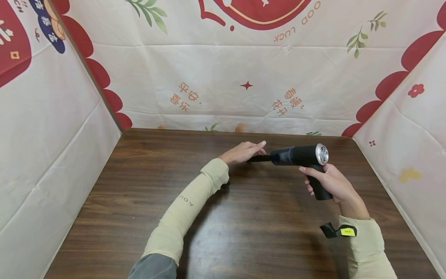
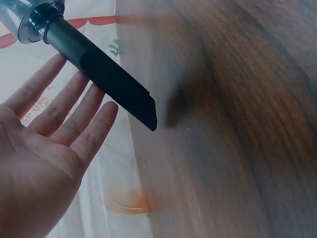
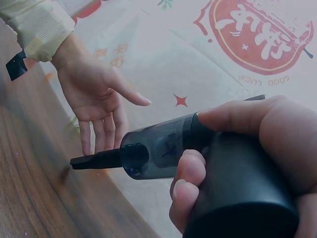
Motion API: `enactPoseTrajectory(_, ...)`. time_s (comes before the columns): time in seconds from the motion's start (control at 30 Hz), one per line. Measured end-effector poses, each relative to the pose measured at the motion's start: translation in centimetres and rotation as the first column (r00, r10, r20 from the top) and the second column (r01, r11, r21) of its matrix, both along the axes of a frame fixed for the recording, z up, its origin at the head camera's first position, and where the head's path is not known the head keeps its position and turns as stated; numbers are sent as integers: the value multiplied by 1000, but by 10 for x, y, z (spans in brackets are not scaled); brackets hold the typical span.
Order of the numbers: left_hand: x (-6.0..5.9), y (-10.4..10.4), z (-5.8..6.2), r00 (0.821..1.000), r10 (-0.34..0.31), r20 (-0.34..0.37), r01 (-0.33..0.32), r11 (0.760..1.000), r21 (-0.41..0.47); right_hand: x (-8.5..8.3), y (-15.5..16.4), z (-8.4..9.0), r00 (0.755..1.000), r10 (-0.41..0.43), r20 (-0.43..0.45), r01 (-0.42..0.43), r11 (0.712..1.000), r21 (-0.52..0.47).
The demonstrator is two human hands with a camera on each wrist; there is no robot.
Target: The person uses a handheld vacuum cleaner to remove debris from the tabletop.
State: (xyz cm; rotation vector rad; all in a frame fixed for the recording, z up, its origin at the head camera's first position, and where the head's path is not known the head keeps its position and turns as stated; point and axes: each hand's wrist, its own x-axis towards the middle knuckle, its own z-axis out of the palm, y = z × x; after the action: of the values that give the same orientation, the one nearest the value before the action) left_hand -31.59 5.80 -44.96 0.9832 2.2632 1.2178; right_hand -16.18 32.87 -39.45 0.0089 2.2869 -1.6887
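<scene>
A black handheld vacuum cleaner with a silver vented end is held above the table by my right hand, whose fingers wrap its handle. Its smoky clear dust cup leads to a narrow black crevice nozzle pointing left. My left hand lies beside that nozzle with its palm turned toward it. In the left wrist view the left fingers are straight, their tips right at the nozzle's underside. The slanted nozzle mouth extends past the fingertips.
The brown wood-grain table spreads under both arms. A white printed cloth with red and orange designs rises behind it and along both sides. A black strap with a yellow label sits at the right wrist.
</scene>
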Motion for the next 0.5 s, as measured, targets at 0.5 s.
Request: enactPoseTrajectory(0.5, -10, -19, 11, 997, 71, -20, -71, 997, -19, -13, -19, 2, 998, -65, -20, 65, 998, 3)
